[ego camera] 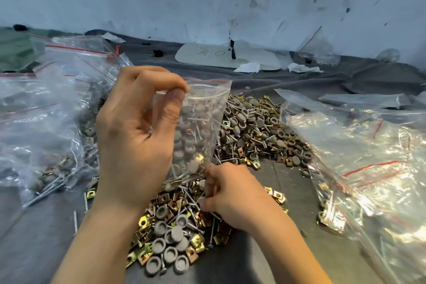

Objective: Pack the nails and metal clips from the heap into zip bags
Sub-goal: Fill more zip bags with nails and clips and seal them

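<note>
A person's left hand [136, 136] pinches the top edge of a part-filled zip bag [202, 117], holding it upright. Just below, the right hand [232, 193] curls its fingers into the heap of nails and metal clips [175, 233]; whether it grips any is unclear. Piled bags [368, 157] crowd both outer sides. Bare grey cloth [265, 260] shows beside the right wrist.

Two bare hands in shot, left hand [136, 136] and right hand [230, 191]. Forearms [101, 237] are bare too, uncovered right down to the bottom edge.
</note>
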`<state>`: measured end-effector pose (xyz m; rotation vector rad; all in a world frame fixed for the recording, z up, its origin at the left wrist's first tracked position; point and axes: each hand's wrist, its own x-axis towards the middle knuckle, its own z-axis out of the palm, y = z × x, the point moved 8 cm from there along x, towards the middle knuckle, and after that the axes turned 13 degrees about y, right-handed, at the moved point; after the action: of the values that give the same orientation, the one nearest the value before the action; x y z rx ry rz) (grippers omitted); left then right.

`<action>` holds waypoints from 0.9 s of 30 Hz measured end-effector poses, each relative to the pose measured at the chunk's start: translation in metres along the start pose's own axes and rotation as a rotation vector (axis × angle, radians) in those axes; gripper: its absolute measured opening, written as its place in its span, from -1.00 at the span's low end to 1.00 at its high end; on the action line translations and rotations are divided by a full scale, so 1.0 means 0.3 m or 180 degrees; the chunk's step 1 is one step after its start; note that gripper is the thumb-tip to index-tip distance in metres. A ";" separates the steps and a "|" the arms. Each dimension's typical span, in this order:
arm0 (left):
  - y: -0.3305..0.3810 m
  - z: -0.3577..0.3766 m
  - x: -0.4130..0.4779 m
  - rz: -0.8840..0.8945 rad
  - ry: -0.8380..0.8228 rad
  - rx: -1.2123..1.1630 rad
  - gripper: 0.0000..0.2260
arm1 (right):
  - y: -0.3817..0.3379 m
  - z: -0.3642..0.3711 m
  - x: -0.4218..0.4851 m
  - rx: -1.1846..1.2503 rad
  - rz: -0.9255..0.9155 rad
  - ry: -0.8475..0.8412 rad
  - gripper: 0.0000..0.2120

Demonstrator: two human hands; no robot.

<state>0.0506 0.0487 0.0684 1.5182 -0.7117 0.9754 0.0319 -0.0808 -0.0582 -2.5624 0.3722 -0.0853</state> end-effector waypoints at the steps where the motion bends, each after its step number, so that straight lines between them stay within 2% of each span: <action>1: 0.001 0.001 0.000 -0.0003 -0.0013 0.0003 -0.93 | 0.001 -0.001 0.002 0.0104 -0.0009 -0.0024 -0.81; 4: 0.002 0.002 -0.001 -0.0034 -0.0072 -0.0018 -0.94 | 0.026 -0.050 0.002 0.0472 0.0053 0.0024 -0.82; 6: 0.009 0.009 -0.001 -0.0014 -0.0152 -0.0024 -0.94 | 0.045 -0.134 -0.001 0.0859 0.0029 0.0284 -0.84; 8: 0.021 0.023 -0.005 0.0059 -0.0286 -0.0045 -0.94 | 0.041 -0.260 -0.014 0.1475 -0.0243 0.0859 -0.85; 11: 0.044 0.057 -0.020 0.0059 -0.0554 -0.0245 -0.92 | 0.008 -0.450 -0.090 0.2557 -0.1004 0.1949 -0.85; 13: 0.063 0.078 -0.031 0.0115 -0.0706 -0.0263 -0.90 | -0.020 -0.504 -0.141 0.2698 -0.1425 0.2407 -0.83; 15: 0.080 0.097 -0.040 0.0201 -0.0837 -0.0241 -0.87 | -0.045 -0.518 -0.167 0.2497 -0.1629 0.2699 -0.82; 17: 0.094 0.109 -0.046 0.0253 -0.0893 -0.0256 -0.87 | -0.057 -0.513 -0.173 0.2171 -0.1646 0.2863 -0.84; 20: 0.099 0.117 -0.053 0.0216 -0.0916 -0.0379 -0.86 | -0.055 -0.497 -0.161 0.1836 -0.1510 0.2816 -0.90; 27: 0.078 0.099 -0.046 0.0017 -0.0740 -0.0484 -0.92 | 0.037 -0.510 -0.133 0.2340 -0.0904 0.2801 -0.89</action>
<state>0.0298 0.0144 0.0670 1.5093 -0.9340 0.7374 -0.0298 -0.1565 0.0667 -1.7012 0.2165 -1.2254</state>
